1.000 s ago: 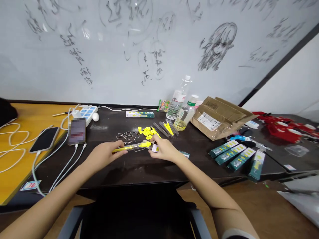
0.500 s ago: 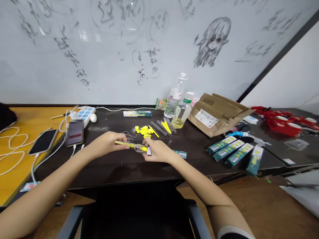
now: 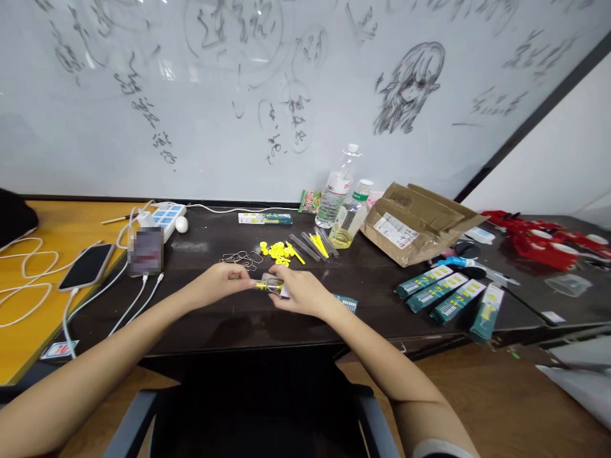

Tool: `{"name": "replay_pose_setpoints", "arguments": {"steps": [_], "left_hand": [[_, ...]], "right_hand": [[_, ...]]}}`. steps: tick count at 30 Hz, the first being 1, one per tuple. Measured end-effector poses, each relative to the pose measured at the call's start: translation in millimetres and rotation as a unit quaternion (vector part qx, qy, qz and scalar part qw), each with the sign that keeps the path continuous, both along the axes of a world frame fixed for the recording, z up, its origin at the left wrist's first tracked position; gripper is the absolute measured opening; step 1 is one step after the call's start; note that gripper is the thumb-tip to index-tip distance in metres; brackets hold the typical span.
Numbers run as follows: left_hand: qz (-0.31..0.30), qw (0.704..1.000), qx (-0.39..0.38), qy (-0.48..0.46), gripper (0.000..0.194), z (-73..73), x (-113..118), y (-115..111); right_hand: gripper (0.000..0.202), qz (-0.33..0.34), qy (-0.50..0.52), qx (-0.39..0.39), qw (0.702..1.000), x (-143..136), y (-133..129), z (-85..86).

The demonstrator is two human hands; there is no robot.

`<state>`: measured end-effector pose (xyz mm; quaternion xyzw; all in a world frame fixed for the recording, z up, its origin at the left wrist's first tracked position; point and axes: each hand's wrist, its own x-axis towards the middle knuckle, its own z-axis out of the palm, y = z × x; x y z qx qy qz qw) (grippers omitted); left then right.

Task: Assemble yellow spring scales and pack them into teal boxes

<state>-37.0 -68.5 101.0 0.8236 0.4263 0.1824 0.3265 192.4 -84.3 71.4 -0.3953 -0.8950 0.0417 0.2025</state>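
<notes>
Whiteboard [image 3: 334,95] scrawl looms over a dark desk [image 3: 200,331], and right at its middle both hands meet on a slim yellow-and-clear tube [image 3: 260,285]! Left hand [image 3: 224,284]: thumb and fingertips pinched together on one end. Right hand [image 3: 301,292]: thumb and fingers closed about the other end, a white flap [image 3: 285,291] at the fingertips; whatever sits in that palm, I can't tell. A green box [image 3: 348,303] pokes out past the wrist. Just beyond, metal hooks [image 3: 241,258] and yellow caps [image 3: 278,252] lie scattered; four boxes [image 3: 436,294] sit well off to the right, near a cardboard parcel [image 3: 410,222].
</notes>
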Motion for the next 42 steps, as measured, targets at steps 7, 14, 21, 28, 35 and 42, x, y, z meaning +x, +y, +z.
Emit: {"name": "replay_pose_setpoints", "arguments": {"steps": [7,14,21,28,35,42], "left_hand": [[0.024,0.991,0.128,0.035,0.027,16.1,30,-26],[-0.070,0.986,0.146,-0.031,0.032,44.1,-4,-18],[0.055,0.969,0.199,-0.135,0.025,77.0,-7,-23],[0.052,0.940,0.332,-0.050,0.023,95.7,20,-37],[0.023,0.966,0.251,-0.063,0.029,91.2,23,-21],[-0.073,0.963,0.248,0.071,0.019,94.2,21,-14]], "right_hand": [[0.043,0.002,0.059,-0.026,0.998,-16,-5,2.0],[0.043,-0.022,0.175,-0.064,0.982,-1,-7,17.9],[0.045,0.041,0.331,-0.071,0.940,-17,-7,29.4],[0.049,0.060,0.432,-0.062,0.898,-37,2,33.5],[0.047,0.058,0.423,-0.058,0.903,-35,6,29.0],[0.056,0.073,0.414,-0.070,0.905,-42,8,25.6]]}}
